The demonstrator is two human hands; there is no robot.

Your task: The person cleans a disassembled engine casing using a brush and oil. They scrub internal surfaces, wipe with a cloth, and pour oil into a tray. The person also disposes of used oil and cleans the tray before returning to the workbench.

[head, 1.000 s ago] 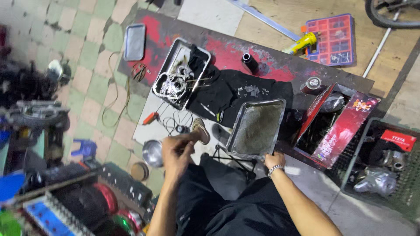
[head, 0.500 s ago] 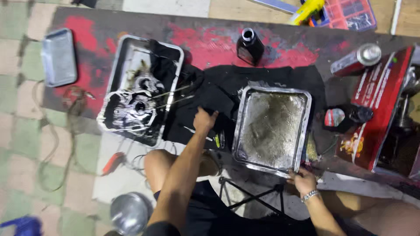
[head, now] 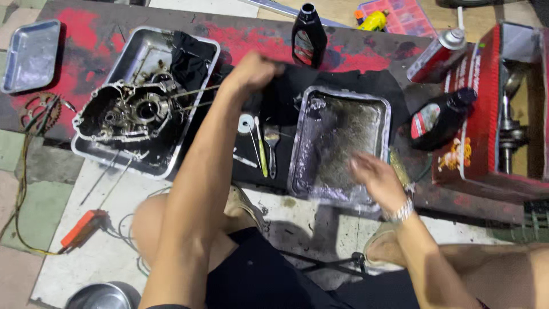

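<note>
on the red board (head: 97, 34), left hand (head: 251, 71) grips black cloth (head: 286, 94) beside tray (head: 383, 109).

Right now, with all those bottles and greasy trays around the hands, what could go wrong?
1. The left hand grips the black cloth under the dirty metal tray; a tug might tip or slide it.
2. The open black bottle stands just beyond that cloth and could topple and spill.
3. The right hand hovers over the grimy tray and may get slippery.
</note>
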